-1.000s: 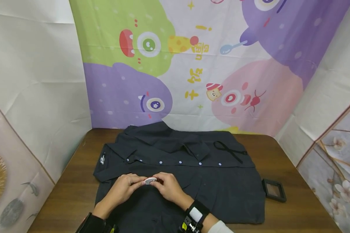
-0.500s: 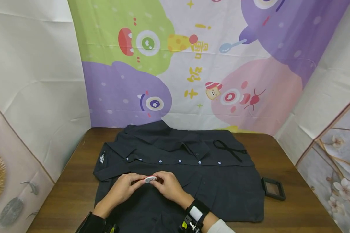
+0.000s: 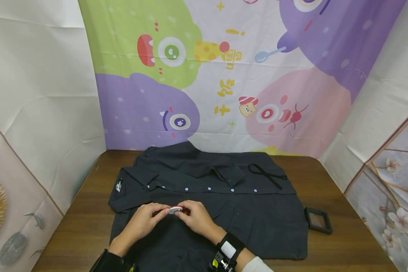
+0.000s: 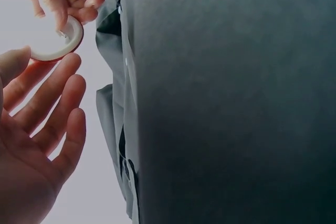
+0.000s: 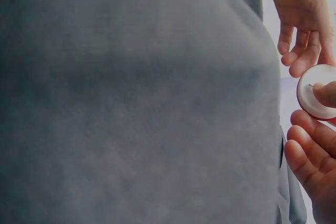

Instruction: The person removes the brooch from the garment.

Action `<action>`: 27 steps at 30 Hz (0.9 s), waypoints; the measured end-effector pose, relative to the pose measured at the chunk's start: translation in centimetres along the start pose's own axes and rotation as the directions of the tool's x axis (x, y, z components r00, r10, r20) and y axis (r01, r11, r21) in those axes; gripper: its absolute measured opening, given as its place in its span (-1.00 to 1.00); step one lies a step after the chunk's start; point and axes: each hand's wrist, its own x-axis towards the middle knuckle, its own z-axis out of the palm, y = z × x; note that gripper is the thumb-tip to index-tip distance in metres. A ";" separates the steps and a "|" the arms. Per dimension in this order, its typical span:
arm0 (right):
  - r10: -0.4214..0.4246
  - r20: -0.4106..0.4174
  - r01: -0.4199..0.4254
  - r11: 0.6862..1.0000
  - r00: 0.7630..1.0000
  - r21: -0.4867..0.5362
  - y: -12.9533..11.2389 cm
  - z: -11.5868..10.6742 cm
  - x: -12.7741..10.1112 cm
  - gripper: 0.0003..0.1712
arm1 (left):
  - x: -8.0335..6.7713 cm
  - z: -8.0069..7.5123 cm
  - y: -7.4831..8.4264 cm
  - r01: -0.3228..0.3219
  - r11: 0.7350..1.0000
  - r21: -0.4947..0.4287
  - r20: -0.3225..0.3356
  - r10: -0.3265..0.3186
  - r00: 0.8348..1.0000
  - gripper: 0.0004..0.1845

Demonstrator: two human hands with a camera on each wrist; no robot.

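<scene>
A round pin badge (image 3: 174,210), with a white back and a red edge, is held up between both hands above a dark button-front shirt (image 3: 258,226). My left hand (image 3: 146,221) pinches the badge's left edge between thumb and fingers. On the other side my right hand (image 3: 198,220) pinches it. In the left wrist view, the badge (image 4: 52,53) shows its back, and the right thumb (image 4: 59,17) lies on a small metal pin there. The right wrist view shows the same thumb on the badge (image 5: 307,95); the badge's front is hidden.
The shirt lies spread across a brown wooden table (image 3: 74,234), with several light buttons in a row and a thin black cord (image 3: 266,175) on it. A small black frame (image 3: 319,220) lies right of the shirt. A cartoon-print cloth (image 3: 217,139) hangs behind.
Both hands keep their pinch on the badge and barely move. The head view shifts very slightly; the shirt and the black frame stay where they were.
</scene>
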 end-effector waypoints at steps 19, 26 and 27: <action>0.016 0.038 -0.018 0.998 0.999 0.055 0.2 -0.3 0.1 -0.81 | 0.0 0.3 -0.1 0.009 1.000 -0.019 -0.042 -0.010 0.999 -0.84; 0.041 0.049 -0.045 0.996 0.998 0.076 0.2 -0.3 0.1 -0.75 | -0.1 0.4 0.0 0.005 1.000 -0.017 -0.055 -0.006 0.998 -0.85; 0.043 0.047 -0.047 0.996 0.998 0.082 0.2 -0.3 0.1 -0.75 | -0.1 0.4 0.0 0.002 1.000 -0.016 -0.057 -0.003 0.998 -0.85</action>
